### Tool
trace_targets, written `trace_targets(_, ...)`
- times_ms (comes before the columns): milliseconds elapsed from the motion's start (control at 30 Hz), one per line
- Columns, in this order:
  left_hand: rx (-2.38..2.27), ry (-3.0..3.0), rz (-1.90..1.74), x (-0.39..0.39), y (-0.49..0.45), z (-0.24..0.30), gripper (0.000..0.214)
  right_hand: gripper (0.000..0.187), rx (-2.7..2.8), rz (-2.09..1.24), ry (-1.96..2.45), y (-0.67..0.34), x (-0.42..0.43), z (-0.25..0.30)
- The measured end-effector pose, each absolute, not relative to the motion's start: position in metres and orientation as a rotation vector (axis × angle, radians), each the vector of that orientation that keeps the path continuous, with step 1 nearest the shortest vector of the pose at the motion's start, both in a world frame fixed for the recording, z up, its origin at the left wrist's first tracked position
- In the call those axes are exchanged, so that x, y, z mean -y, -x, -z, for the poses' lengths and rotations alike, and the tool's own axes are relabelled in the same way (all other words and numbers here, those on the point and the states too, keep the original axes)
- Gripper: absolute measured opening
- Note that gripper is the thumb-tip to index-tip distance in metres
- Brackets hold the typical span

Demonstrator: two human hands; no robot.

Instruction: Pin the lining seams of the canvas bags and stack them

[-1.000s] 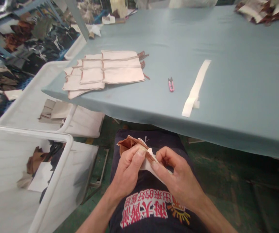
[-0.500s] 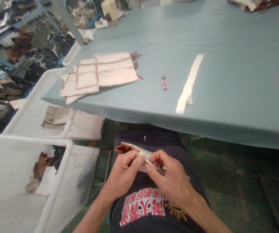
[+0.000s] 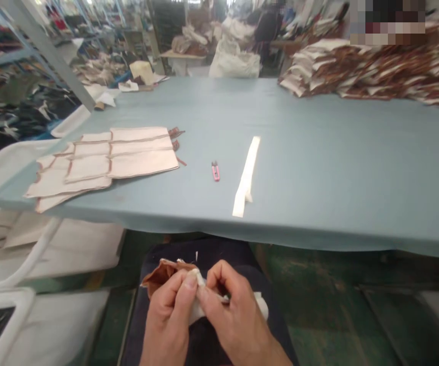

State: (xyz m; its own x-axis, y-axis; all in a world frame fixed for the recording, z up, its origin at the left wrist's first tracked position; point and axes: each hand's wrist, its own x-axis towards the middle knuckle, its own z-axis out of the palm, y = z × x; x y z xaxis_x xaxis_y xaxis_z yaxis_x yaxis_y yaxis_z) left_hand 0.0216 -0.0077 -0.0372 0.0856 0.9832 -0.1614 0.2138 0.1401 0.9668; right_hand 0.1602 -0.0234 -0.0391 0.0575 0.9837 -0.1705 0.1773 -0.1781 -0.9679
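Note:
Over my lap I hold a cream fabric piece (image 3: 197,311) with a brown part (image 3: 159,277) spreading out at its left end. My left hand (image 3: 171,310) pinches its upper edge between thumb and bent fingers. Close beside it, my right hand (image 3: 231,310) grips the same edge, thumb and index finger nearly meeting the left thumb. The cloth between the hands is bunched, and my fingers hide much of it. Past the right hand a pale end of fabric (image 3: 261,306) sticks out.
On the blue-green table (image 3: 318,178) lie flat cream panels with brown edging (image 3: 139,152), pink thread snips (image 3: 215,172) and a pale strip (image 3: 246,178). Brown and cream pieces (image 3: 375,71) are heaped at the back right. White bins (image 3: 70,254) stand at the left.
My view has tilted up, bringing the far end of the table into sight. Both hands keep hold of the fabric piece, which now looks more bunched, with more brown showing at its left.

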Motion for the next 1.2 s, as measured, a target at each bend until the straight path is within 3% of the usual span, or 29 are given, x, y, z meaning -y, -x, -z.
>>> trace_targets(267, -1.224, -1.556, -0.757, -0.03, -0.041, 0.048, 0.05, 0.028, 1.283, -1.057, 1.463, -0.191, 0.008, 0.058)
trace_targets(467, -1.246, -1.931, -0.738, -0.052, -0.051, 0.058, 0.042, 0.012, 1.499, -0.204, 1.793, -0.257, -0.024, 0.07)
trace_targets(600, -1.292, -2.003, -0.772, -0.06, -0.049, 0.063, 0.038, 0.016, 1.89, -0.028, 1.707, -0.282, -0.053, 0.06)
trace_targets(800, -1.277, -1.965, -0.804, -0.074, -0.053, 0.061, 0.036, 0.01, 2.045, -0.159, 1.818, -0.282, -0.078, 0.071)
trace_targets(933, -1.306, -1.963, -0.818, -0.082, -0.056, 0.061, 0.034, 0.027, 1.94, -0.243, 1.881, -0.28, -0.084, 0.084)
trace_targets(1100, -1.371, -1.965, -0.865, -0.089, -0.057, 0.06, 0.033, 0.029, 1.765, -0.473, 1.878, -0.283, -0.087, 0.075)
trace_targets(1200, -1.377, -1.911, -0.837, -0.096, -0.063, 0.058, 0.018, 0.032, 1.539, -0.713, 1.826, -0.287, -0.086, 0.066)
